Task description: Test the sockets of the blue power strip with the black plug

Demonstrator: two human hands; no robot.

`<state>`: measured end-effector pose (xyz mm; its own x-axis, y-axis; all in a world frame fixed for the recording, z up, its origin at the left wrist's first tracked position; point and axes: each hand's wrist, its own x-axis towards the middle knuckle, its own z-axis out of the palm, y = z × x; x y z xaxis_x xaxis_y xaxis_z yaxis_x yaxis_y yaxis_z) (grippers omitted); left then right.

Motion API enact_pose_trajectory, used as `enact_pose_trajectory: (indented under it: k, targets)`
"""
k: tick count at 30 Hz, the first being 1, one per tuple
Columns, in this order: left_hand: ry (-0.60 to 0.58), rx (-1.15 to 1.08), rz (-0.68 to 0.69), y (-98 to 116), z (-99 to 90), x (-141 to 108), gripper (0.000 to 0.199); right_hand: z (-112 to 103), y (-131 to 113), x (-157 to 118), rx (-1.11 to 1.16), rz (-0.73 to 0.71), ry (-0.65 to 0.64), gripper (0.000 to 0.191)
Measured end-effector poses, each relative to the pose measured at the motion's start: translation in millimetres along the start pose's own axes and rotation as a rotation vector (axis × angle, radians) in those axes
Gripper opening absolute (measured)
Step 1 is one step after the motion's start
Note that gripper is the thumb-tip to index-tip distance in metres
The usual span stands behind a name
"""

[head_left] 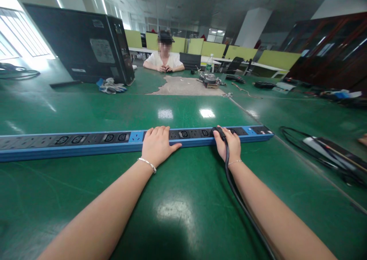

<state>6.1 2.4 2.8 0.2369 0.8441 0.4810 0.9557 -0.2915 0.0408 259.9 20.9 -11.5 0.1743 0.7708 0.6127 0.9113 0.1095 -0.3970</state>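
Note:
A long blue power strip (94, 147) with rows of black sockets lies across the green table. My left hand (156, 143) holds it near the middle, fingers over the top and thumb along the near side. Farther right, my right hand (229, 143) is closed around a black plug (219, 133) at the strip's socket face. Whether the plug is fully seated cannot be seen. From the plug, a black cable (236, 195) runs down beside my right forearm toward the lower edge of the view.
A black computer case (86, 46) stands at the back left, with gloves (111, 86) beside it. Across the table sits another person (164, 59). A bottle (209, 64) and a metal device (210, 78) stand at the back. Another power strip (335, 153) with cables lies right.

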Motion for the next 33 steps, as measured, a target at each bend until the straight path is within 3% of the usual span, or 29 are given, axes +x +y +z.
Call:
enact_pose_trajectory:
  k: [3,7,9,13,17,21,25,33]
  targets:
    - [0.005,-0.002,0.006,-0.7,0.4,0.1,0.068,1.9,1.3,3.2,0.120,0.011,0.048,0.039]
    - [0.012,-0.019,0.002,-0.3,1.0,-0.4,0.068,-2.8,-1.6,7.8,0.349,0.212,0.296,0.045]
    - [0.016,-0.035,-0.008,0.6,1.0,-0.6,0.069,-6.4,-9.4,6.7,0.419,0.246,0.322,0.045]
    - [0.007,-0.077,-0.043,0.1,-1.7,2.5,0.077,-6.0,-42.6,-3.9,0.459,0.090,0.040,0.041]
    - [-0.090,-0.121,-0.056,-6.0,-7.6,9.1,0.077,8.7,-84.3,-12.2,0.502,-0.045,-0.177,0.036]
    - [-0.099,-0.121,-0.024,-9.7,-10.3,10.8,0.071,24.0,-111.2,-11.2,0.450,-0.044,-0.212,0.034]
    - [-0.071,-0.123,-0.013,-10.8,-9.8,10.3,0.064,28.8,-122.0,-6.5,0.372,-0.017,-0.232,0.037]
    - [-0.275,-0.212,0.104,-42.9,-15.1,21.6,0.072,21.6,-142.4,0.2,0.124,-0.060,-0.307,0.036]
